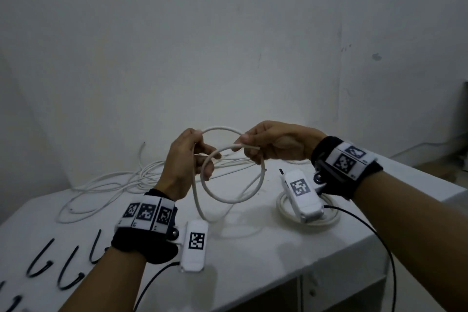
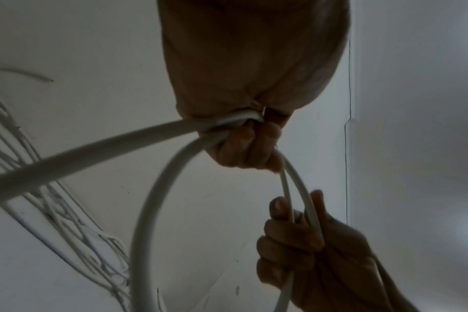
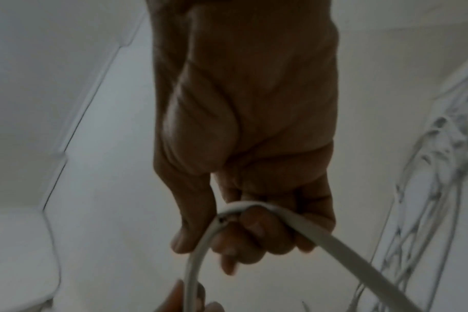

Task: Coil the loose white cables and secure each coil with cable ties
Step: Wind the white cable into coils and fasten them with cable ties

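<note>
Above the white table both hands hold one thick white cable bent into round loops. My left hand grips the overlapping turns at the loops' left side, fingers curled round them. My right hand pinches the cable at the upper right, where its cut end sticks out; its fingers wrap the cable. The cable's tail drops from the left hand to the tabletop.
A tangle of thin loose white cables lies at the table's back left. A wound white coil sits on the right, partly under my right wrist camera. Several black cable ties lie at the front left. The table's front edge runs diagonally at lower right.
</note>
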### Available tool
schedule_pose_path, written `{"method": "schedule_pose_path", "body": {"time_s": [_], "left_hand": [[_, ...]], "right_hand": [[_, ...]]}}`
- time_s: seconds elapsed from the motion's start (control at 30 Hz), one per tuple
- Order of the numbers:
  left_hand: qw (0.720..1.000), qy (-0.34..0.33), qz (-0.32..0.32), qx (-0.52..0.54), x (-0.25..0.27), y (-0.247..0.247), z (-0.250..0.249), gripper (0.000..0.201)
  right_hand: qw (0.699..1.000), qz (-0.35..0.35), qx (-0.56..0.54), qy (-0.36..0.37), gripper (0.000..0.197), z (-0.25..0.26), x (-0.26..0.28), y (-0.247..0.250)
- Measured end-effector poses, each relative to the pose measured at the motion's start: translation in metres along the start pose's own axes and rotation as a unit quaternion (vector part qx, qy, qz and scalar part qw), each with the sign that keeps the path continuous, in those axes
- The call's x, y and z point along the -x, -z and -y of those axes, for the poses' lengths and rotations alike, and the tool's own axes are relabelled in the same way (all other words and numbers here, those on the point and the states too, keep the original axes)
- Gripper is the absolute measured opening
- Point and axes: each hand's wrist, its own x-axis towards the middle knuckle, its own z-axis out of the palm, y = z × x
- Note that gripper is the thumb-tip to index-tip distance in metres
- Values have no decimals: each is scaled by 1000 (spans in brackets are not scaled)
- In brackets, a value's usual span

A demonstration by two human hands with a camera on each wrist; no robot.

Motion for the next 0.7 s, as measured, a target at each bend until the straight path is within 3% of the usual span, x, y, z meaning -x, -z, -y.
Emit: {"method": "schedule_pose_path", "body": {"time_s": [0.17,0.3,0.4,0.57,0.7], "left_hand": [[998,23,-3,54,10,3,11,28],[1000,15,21,0,15,6,19,20],[999,30,26,-22,17,3,16,21],[993,84,-23,77,9,-2,4,17],[997,45,-56,28,9,-7,7,22]], "right_hand": [[995,18,-97,-5,24,-11,5,-9],[983,-67,-171,-11,9,-11,3,-12],[977,-177,-115,16,15,-16,-2,-17],[945,-308,65,87,21,-18,-10,-37],[919,-368,111,87,23,-13,-13,-49]]}}
